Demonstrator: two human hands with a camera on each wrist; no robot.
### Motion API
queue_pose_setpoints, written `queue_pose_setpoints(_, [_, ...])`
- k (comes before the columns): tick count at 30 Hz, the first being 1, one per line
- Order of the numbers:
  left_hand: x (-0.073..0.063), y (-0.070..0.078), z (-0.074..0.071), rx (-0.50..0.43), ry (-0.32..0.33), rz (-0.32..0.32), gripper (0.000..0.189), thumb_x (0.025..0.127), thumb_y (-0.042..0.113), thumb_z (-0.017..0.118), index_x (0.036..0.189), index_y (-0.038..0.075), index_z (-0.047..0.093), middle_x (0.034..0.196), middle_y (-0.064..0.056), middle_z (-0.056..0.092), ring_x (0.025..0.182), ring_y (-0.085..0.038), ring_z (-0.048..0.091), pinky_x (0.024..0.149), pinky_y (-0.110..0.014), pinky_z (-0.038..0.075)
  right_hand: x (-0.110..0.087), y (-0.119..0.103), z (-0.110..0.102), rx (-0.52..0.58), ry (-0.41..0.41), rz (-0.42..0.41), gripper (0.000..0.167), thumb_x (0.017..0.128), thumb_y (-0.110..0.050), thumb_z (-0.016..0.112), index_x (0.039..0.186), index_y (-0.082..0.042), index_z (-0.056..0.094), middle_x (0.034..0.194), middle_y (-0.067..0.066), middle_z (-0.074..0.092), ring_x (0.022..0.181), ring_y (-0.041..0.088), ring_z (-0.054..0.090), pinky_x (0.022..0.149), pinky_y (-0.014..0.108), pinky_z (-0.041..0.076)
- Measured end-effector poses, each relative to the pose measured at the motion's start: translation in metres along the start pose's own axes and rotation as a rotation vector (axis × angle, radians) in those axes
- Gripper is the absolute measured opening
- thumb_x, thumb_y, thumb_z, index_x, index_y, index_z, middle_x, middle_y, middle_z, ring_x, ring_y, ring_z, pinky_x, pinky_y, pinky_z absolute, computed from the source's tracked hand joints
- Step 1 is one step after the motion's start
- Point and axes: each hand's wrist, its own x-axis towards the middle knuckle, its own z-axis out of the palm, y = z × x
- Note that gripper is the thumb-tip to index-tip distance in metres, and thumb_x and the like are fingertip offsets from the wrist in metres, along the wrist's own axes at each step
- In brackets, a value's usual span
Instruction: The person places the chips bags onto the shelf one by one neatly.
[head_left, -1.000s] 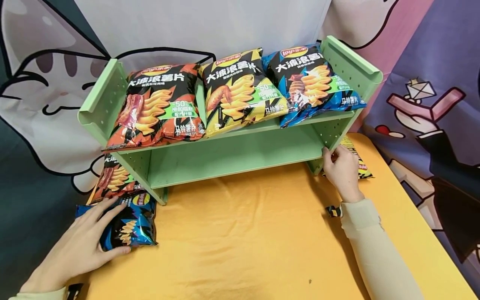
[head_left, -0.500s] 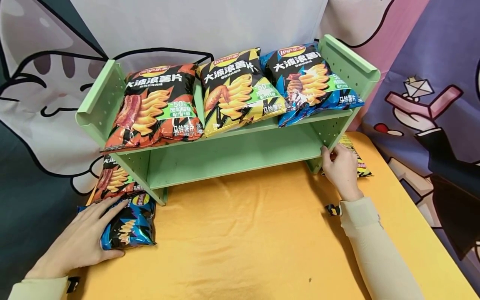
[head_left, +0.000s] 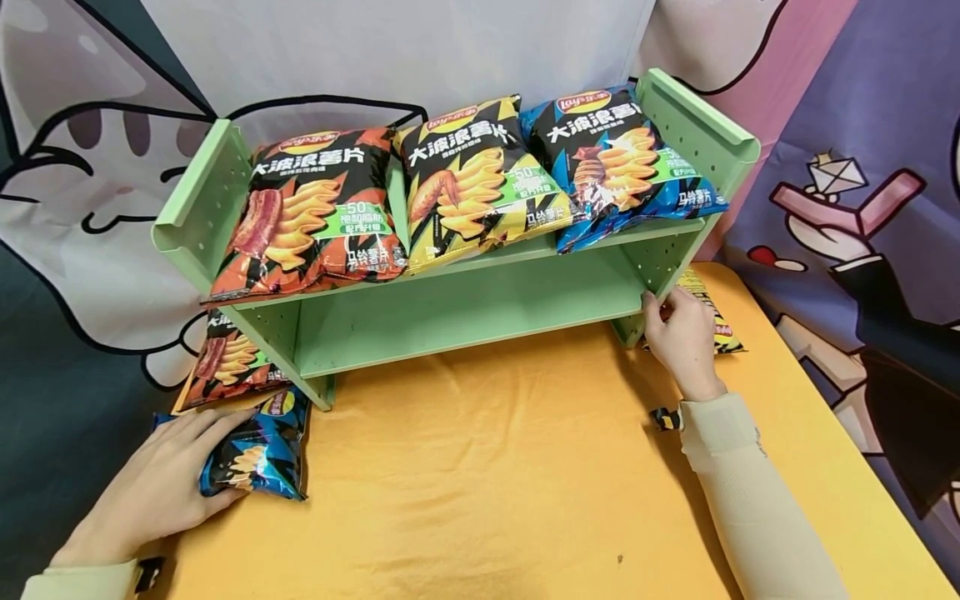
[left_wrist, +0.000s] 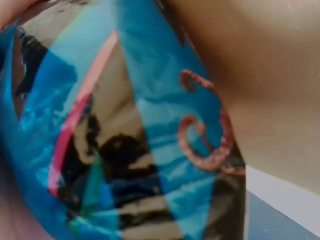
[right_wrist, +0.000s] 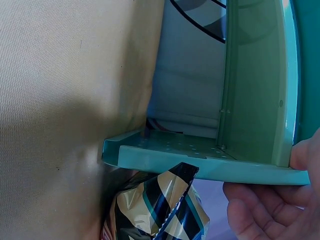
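Observation:
At the left of the table, my left hand (head_left: 153,492) grips a small blue bag of potato chips (head_left: 258,467), fingers across its top and thumb along its near side. The bag lies tilted, its right edge facing me. In the left wrist view the blue-and-black wrapper (left_wrist: 135,125) fills most of the picture. My right hand (head_left: 684,342) pinches the front edge of the right side panel of a green two-tier shelf (head_left: 472,308). The right wrist view shows thumb and fingers (right_wrist: 250,202) on either side of that panel.
Red (head_left: 307,208), yellow (head_left: 480,183) and blue (head_left: 622,158) chip bags lean on the upper tier. A red bag (head_left: 228,362) lies left of the shelf, behind the held one. A yellow bag (head_left: 723,337) sits right of it. Printed cloth (head_left: 825,267) hangs behind the orange-covered table (head_left: 480,467).
My left hand has closed around the blue chip bag, drawing its thumb in, and the bag has tilted slightly. My right hand stays on the shelf panel.

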Motion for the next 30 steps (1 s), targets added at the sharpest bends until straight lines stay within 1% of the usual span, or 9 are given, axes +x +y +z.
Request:
queue_pose_setpoints(3, [-0.001, 0.005, -0.005, 0.002, 0.006, -0.01, 0.101, 0.054, 0.044, 0.096, 0.145, 0.019, 0.057, 0.126, -0.015, 0.064, 0.115, -0.042, 0.059, 0.095, -0.061, 0.041, 0.0, 0.0, 0.0, 0.001, 0.001, -0.003, 0.026, 0.098, -0.015, 0.062, 0.081, 0.002, 0.07, 0.071, 0.018, 0.066, 0.061, 0.036, 0.061, 0.059, 0.038, 0.04])
queue_pose_setpoints(10, [-0.007, 0.022, -0.016, 0.021, 0.02, -0.011, 0.102, 0.05, 0.04, 0.098, 0.142, 0.017, 0.06, 0.121, -0.013, 0.067, 0.11, -0.036, 0.061, 0.093, -0.056, 0.041, 0.0, 0.001, 0.0, -0.002, -0.002, -0.006, 0.026, 0.099, -0.015, 0.061, 0.083, 0.002, 0.071, 0.072, 0.019, 0.067, 0.061, 0.036, 0.062, 0.058, 0.036, 0.041])
queue_pose_setpoints(13, [-0.008, 0.031, -0.021, 0.038, 0.019, -0.009, 0.099, 0.05, 0.043, 0.098, 0.138, 0.016, 0.062, 0.118, -0.01, 0.069, 0.107, -0.033, 0.064, 0.09, -0.055, 0.045, 0.0, 0.0, 0.0, -0.001, -0.001, -0.006, 0.026, 0.099, -0.016, 0.062, 0.083, 0.002, 0.071, 0.072, 0.018, 0.067, 0.061, 0.035, 0.062, 0.058, 0.036, 0.041])
queue_pose_setpoints(18, [-0.013, 0.049, -0.031, 0.071, -0.014, -0.023, 0.097, 0.051, 0.046, 0.097, 0.136, 0.014, 0.063, 0.115, -0.009, 0.069, 0.103, -0.033, 0.066, 0.087, -0.057, 0.049, 0.0, 0.001, 0.0, 0.0, -0.004, -0.008, 0.026, 0.1, -0.016, 0.062, 0.084, 0.002, 0.072, 0.073, 0.019, 0.068, 0.062, 0.036, 0.063, 0.059, 0.038, 0.041])
queue_pose_setpoints(20, [-0.016, 0.055, -0.035, 0.081, -0.028, -0.029, 0.097, 0.052, 0.051, 0.096, 0.135, 0.014, 0.064, 0.114, -0.008, 0.069, 0.102, -0.032, 0.066, 0.087, -0.057, 0.05, 0.0, 0.001, 0.001, 0.0, -0.005, -0.009, 0.026, 0.1, -0.016, 0.061, 0.084, 0.002, 0.072, 0.073, 0.019, 0.068, 0.062, 0.036, 0.062, 0.059, 0.038, 0.041])
queue_pose_setpoints(23, [-0.017, 0.066, -0.04, 0.09, -0.052, -0.022, 0.098, 0.058, 0.07, 0.089, 0.135, 0.014, 0.063, 0.115, -0.006, 0.069, 0.103, -0.029, 0.065, 0.089, -0.056, 0.05, -0.001, 0.001, 0.001, 0.002, -0.002, -0.009, 0.026, 0.099, -0.016, 0.062, 0.083, 0.002, 0.071, 0.072, 0.019, 0.067, 0.061, 0.035, 0.061, 0.058, 0.037, 0.04])
queue_pose_setpoints(26, [-0.012, 0.076, -0.044, 0.076, -0.045, 0.029, 0.1, 0.068, 0.087, 0.071, 0.137, 0.016, 0.062, 0.117, -0.003, 0.068, 0.105, -0.026, 0.064, 0.088, -0.055, 0.051, -0.001, 0.001, 0.0, -0.001, -0.002, -0.007, 0.026, 0.1, -0.016, 0.062, 0.083, 0.002, 0.071, 0.071, 0.019, 0.067, 0.061, 0.036, 0.06, 0.058, 0.038, 0.04])
queue_pose_setpoints(27, [-0.009, 0.079, -0.044, 0.067, -0.041, 0.049, 0.099, 0.07, 0.089, 0.065, 0.138, 0.017, 0.061, 0.118, -0.002, 0.067, 0.105, -0.025, 0.064, 0.088, -0.054, 0.051, -0.001, 0.002, 0.001, -0.001, 0.0, -0.009, 0.026, 0.099, -0.016, 0.062, 0.083, 0.002, 0.071, 0.071, 0.019, 0.067, 0.06, 0.036, 0.06, 0.058, 0.039, 0.04])
queue_pose_setpoints(30, [0.002, 0.09, -0.042, 0.042, -0.031, 0.107, 0.096, 0.074, 0.088, 0.061, 0.141, 0.02, 0.06, 0.12, 0.001, 0.067, 0.104, -0.022, 0.064, 0.088, -0.052, 0.052, -0.001, 0.003, 0.002, -0.003, -0.002, -0.008, 0.027, 0.1, -0.017, 0.062, 0.083, 0.002, 0.071, 0.071, 0.019, 0.067, 0.06, 0.036, 0.06, 0.058, 0.039, 0.04])
